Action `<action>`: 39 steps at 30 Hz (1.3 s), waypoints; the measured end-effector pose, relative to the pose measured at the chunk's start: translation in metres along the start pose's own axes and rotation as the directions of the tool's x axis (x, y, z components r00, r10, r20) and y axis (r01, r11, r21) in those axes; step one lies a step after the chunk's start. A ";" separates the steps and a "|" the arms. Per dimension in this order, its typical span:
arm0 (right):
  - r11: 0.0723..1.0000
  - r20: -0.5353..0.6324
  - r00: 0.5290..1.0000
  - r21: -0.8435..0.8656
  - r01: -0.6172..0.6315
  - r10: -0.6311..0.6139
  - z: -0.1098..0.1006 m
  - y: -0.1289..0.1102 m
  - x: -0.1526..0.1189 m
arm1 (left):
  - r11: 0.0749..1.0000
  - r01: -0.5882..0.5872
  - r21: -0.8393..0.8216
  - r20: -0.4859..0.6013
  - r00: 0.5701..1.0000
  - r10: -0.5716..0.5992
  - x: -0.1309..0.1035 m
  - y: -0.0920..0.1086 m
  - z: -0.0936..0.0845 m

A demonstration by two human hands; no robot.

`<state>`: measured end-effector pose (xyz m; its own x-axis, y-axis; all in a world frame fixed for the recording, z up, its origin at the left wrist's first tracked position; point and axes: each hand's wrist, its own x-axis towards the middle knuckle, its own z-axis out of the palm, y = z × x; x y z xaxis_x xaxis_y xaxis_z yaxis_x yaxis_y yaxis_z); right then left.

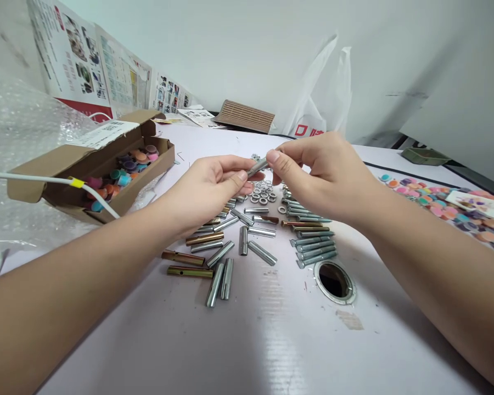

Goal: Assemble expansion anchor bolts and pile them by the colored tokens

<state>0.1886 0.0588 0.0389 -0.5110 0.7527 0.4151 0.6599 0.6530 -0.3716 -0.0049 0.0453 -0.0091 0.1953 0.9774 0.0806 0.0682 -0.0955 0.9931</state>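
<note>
My left hand (214, 181) pinches one end of a slim grey metal bolt (257, 166) between thumb and fingers. At the bolt's other end, my right hand (308, 170) closes thumb and fingertips around it; whether a small part sits under those fingertips is hidden. Below the hands lie several loose metal sleeves (262, 253), silver and brass-coloured. Silver washers (263, 195) are heaped just beyond them, with a few nuts (256, 157) farther back, partly hidden. To the right, bolts with flared ends (316, 248) lie side by side in a column.
An open cardboard box (148, 174) of colourful small caps stands left, a white cable (49, 176) crossing it. Bubble wrap (24, 142) lies behind. A round hole with a metal rim (351, 299) is at right front. More colourful pieces (448, 211) spread far right; a plastic bag (321, 104) stands behind.
</note>
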 end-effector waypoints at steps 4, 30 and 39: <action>0.998 -0.063 0.997 -0.055 0.033 -0.036 0.001 -0.001 0.002 | 0.992 -0.019 0.126 0.016 1.000 0.017 -0.003 0.006 0.002; 0.941 0.276 0.924 -0.281 -0.186 0.265 0.037 0.064 0.013 | 0.895 -0.099 0.434 -0.132 0.976 0.172 -0.001 0.000 0.000; 0.945 0.273 0.922 -0.255 -0.206 0.274 0.037 0.063 0.013 | 0.871 -0.076 0.485 -0.153 0.974 0.170 -0.003 0.003 0.002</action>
<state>0.2032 0.1133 -0.0096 -0.4402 0.8962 0.0545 0.8691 0.4405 -0.2251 -0.0036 0.0418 -0.0067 0.0522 0.9643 0.2598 0.5188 -0.2485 0.8180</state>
